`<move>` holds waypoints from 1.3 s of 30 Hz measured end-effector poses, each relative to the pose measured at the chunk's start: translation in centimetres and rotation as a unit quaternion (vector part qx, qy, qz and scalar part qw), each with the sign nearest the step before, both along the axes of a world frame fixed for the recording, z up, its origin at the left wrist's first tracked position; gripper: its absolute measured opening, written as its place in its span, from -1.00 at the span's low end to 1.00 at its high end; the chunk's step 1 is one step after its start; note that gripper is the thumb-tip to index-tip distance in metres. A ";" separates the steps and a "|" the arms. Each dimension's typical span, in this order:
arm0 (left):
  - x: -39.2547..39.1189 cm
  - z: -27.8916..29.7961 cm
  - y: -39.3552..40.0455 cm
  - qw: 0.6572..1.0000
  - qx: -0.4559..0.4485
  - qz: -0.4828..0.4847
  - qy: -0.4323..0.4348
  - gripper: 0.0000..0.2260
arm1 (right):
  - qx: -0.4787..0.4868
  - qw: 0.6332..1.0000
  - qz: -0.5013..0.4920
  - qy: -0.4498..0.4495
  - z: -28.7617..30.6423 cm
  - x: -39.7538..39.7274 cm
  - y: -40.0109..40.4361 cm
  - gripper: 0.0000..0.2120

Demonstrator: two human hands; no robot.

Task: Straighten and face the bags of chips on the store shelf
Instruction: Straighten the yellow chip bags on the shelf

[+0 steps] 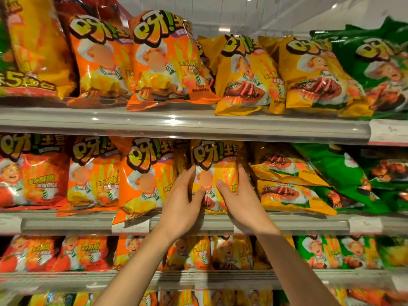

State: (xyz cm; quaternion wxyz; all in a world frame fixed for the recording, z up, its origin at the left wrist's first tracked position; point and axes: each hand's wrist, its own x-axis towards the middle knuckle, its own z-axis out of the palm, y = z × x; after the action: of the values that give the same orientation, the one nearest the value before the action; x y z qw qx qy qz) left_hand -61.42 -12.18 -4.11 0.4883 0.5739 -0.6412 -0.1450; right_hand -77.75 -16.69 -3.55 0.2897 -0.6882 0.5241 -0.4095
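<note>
upright bag [217, 171] on middle shelf [287, 225] | between both hands | toppled bags [284, 184] right

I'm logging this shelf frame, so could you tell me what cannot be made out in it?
- Lower front of the yellow bag: covered by the left hand and right hand, head view.
- Price tags: print too small and blurred.
- Bottom shelf bags: cut off by the frame's lower edge.
- Green bags: motion-blurred, cut off at the right edge.

yellow bag [215, 173] wedged between orange bag [145, 180] and toppled bags [287, 188], no gaps
</note>
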 end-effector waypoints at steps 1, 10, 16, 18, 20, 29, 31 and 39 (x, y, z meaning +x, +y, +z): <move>0.3 -0.2 0.5 1.000 -0.006 0.000 0.005 -0.50 | -0.002 1.000 0.005 0.000 -0.1 -0.1 0.5 -0.20; 1.4 -2.5 4.7 0.981 0.031 -0.041 0.188 -0.82 | -0.015 0.998 0.005 -0.054 -2.7 -3.7 7.2 -0.65; -0.5 -3.9 5.4 0.962 0.071 -0.079 0.250 -0.73 | 0.019 0.998 -0.029 -0.050 -4.2 -6.9 9.5 -0.79; -1.6 -4.2 5.4 0.962 0.071 -0.065 0.256 -0.74 | 0.019 0.998 -0.033 -0.041 -4.3 -8.2 9.6 -0.81; -3.0 -4.2 5.3 0.964 0.065 -0.052 0.251 -0.85 | 0.012 0.999 -0.031 -0.033 -4.2 -9.9 9.4 -0.83; -11.7 -1.1 4.1 0.971 -0.008 -0.002 0.240 -0.82 | -0.045 0.998 0.035 -0.029 -1.2 -18.3 7.0 -0.87; -13.8 -0.7 3.6 0.971 -0.022 0.004 0.236 -0.83 | -0.034 0.997 0.055 -0.043 -0.7 -20.2 6.2 -0.88; -18.2 1.0 1.1 0.988 -0.104 0.078 0.080 -0.78 | -0.323 0.943 -0.009 0.078 1.0 -24.3 3.2 -0.84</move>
State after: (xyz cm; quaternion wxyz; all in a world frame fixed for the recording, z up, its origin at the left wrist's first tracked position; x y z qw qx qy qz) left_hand -79.67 -11.04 -3.12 0.6052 0.5543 -0.5651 -0.0845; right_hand -102.04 -13.53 -2.53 0.0065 -0.7702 0.3907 -0.5040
